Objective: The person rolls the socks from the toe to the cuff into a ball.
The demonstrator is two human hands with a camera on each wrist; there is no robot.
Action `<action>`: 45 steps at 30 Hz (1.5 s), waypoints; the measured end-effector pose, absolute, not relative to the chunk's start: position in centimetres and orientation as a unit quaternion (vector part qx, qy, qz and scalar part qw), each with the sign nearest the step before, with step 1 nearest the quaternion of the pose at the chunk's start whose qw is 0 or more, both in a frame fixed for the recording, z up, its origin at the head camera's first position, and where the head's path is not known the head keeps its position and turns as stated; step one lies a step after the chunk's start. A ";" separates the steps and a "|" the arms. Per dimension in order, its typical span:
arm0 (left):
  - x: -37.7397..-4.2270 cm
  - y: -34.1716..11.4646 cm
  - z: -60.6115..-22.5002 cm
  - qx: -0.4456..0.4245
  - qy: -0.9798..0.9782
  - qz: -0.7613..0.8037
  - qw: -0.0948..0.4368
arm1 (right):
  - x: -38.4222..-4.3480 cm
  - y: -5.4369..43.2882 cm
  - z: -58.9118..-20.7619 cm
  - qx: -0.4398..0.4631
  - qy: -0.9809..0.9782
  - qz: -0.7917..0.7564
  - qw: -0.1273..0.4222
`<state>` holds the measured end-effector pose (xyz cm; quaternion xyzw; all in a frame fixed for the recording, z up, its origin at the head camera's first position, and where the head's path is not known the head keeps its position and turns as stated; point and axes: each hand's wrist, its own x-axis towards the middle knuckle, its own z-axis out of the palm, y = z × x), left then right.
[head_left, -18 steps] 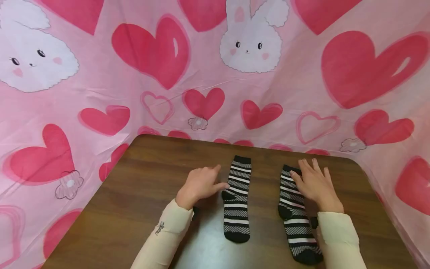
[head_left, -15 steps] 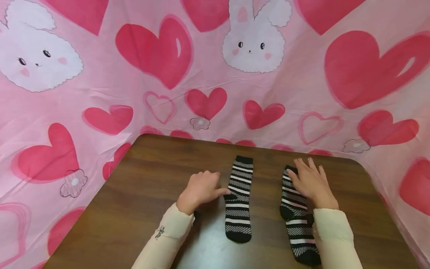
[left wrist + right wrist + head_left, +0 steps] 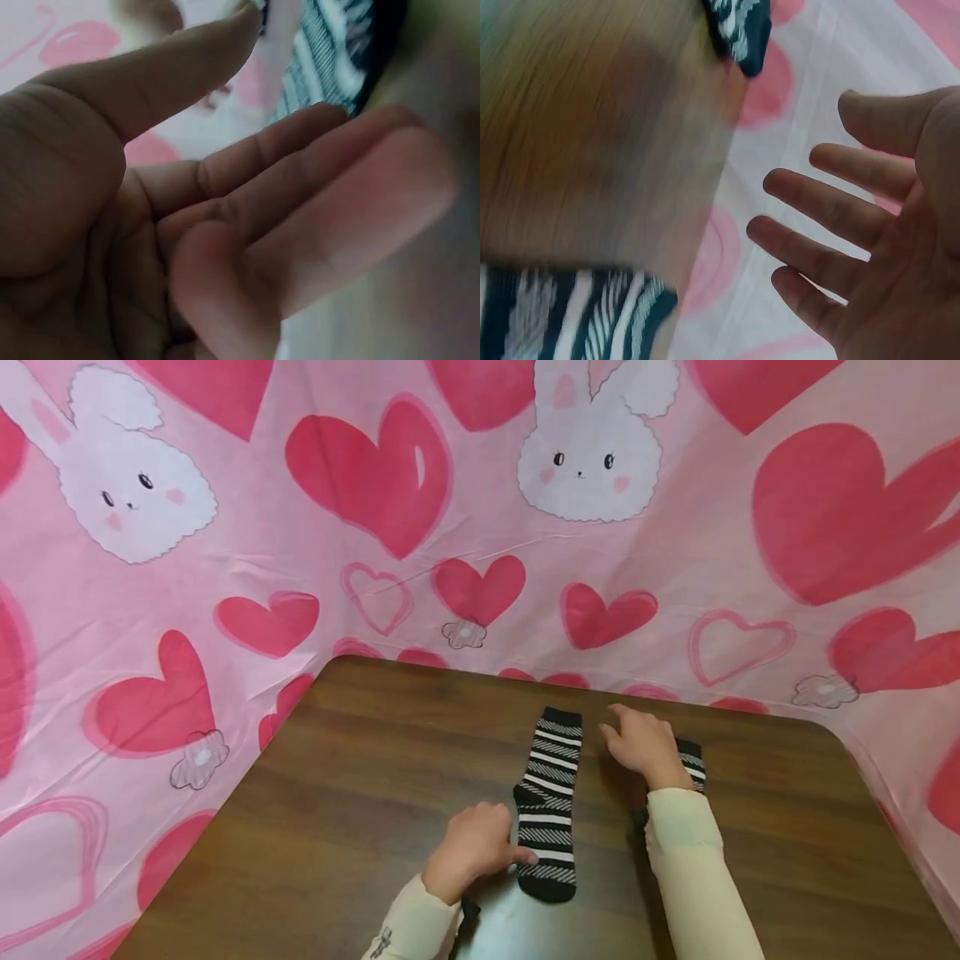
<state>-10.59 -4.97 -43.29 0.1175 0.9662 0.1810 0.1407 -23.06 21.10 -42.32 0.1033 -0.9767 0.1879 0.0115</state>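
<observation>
Two black socks with white and grey stripes lie flat on the wooden table. In the head view the left sock (image 3: 551,760) shows almost whole. My left hand (image 3: 474,843) is beside its foot end, with the thumb over the sock's edge; whether it touches cannot be told. The right sock (image 3: 692,760) is mostly hidden under my right forearm, only its cuff end showing. My right hand (image 3: 642,745) is between the two socks, holding nothing. Its fingers (image 3: 817,202) are spread in the right wrist view. In the left wrist view the fingers (image 3: 322,202) are loosely bent around nothing.
The brown table (image 3: 390,752) has rounded far corners. A pink cloth (image 3: 480,535) with hearts and rabbits hangs behind it and along both sides. Bare wood lies left of the left sock.
My right hand has left the right sock and moved left, between the socks. My left hand has come nearer along the left sock toward its toe. The head view has turned slightly left.
</observation>
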 end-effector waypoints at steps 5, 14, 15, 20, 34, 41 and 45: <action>-10.3 -3.5 -44.9 0.108 0.965 0.190 0.147 | -25.0 19.6 -43.3 0.069 -0.977 0.200 -0.012; -10.2 -3.4 -46.2 0.093 0.968 0.195 0.124 | -27.2 18.0 -45.2 0.032 -0.975 0.204 -0.079; -10.2 -3.4 -46.2 0.092 0.967 0.201 0.127 | -27.3 17.9 -45.4 0.028 -0.974 0.206 -0.085; -9.8 -3.7 -46.2 0.092 0.959 0.238 0.122 | -27.5 17.3 -46.0 0.011 -0.974 0.211 -0.081; -9.3 -5.1 -47.4 0.012 0.821 0.563 0.099 | -27.8 16.9 -46.2 -0.004 -0.976 0.214 -0.036; -9.2 -5.6 -47.7 -0.037 0.697 0.695 0.172 | -27.8 16.7 -45.9 -0.009 -0.973 0.228 -0.025; -9.2 -5.7 -47.8 -0.040 0.656 0.730 0.186 | -27.7 16.6 -45.7 -0.009 -0.971 0.237 -0.016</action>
